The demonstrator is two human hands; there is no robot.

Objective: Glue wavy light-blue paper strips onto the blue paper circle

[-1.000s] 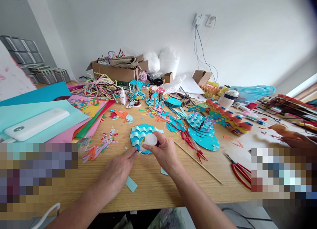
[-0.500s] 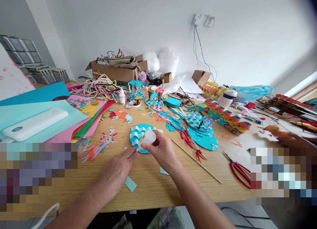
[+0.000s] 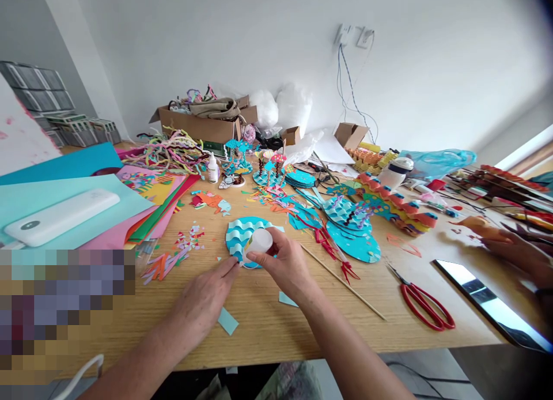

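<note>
A blue paper disc (image 3: 252,221) lies on the table in front of me, with wavy pale-blue paper strips (image 3: 239,237) standing on it in rows. My right hand (image 3: 283,260) is closed around a white glue bottle (image 3: 260,240), tipped so that its round base faces me. The bottle's nozzle end is hidden. My left hand (image 3: 211,289) is at the disc's near-left edge, its fingers together and their tips closed on the rim. Close to my left wrist lies a flat pale-blue paper strip (image 3: 228,321), and another paper piece (image 3: 287,299) is partly under my right forearm.
A wooden stick (image 3: 343,282), red-handled scissors (image 3: 425,305) and a phone (image 3: 488,302) lie to the right. Finished-looking blue paper pieces (image 3: 354,238) sit beyond the stick. Coloured sheets and a white device (image 3: 63,215) are at left. Another person's hand (image 3: 514,247) is far right.
Both my hands and the glue bottle stay almost still over the disc. At far right, the other person's hand shifts slightly. The phone, formerly covered by a blurred patch, now shows.
</note>
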